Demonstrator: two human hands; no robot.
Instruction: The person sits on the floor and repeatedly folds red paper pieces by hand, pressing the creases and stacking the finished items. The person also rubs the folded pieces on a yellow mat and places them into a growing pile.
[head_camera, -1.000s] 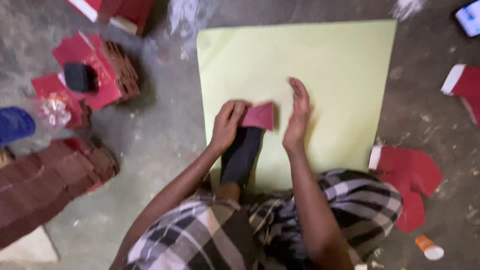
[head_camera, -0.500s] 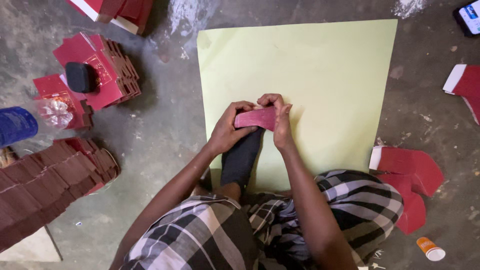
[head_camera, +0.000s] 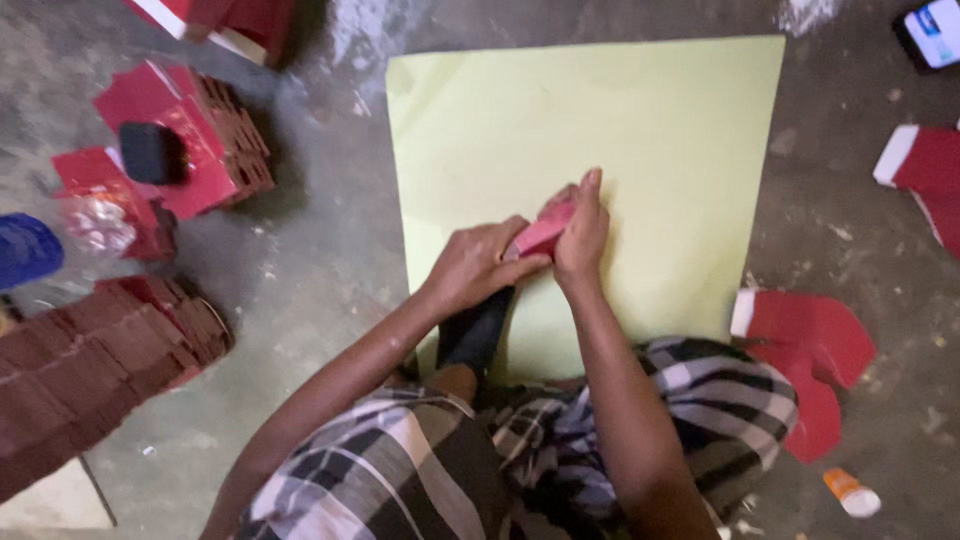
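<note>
A grey concrete floor (head_camera: 320, 300) carries everything. A large pale green sheet (head_camera: 650, 130) lies flat at the middle and far side. To the left lie stacks of red cards (head_camera: 210, 140) and a long brown-red stack (head_camera: 90, 370). On the right lie red card cutouts (head_camera: 810, 350), with a small orange-capped tube (head_camera: 850, 492) near.

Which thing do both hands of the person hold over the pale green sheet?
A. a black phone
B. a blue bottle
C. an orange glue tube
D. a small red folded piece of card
D: the left hand and the right hand both grip a small red folded piece of card above the pale green sheet.
</note>
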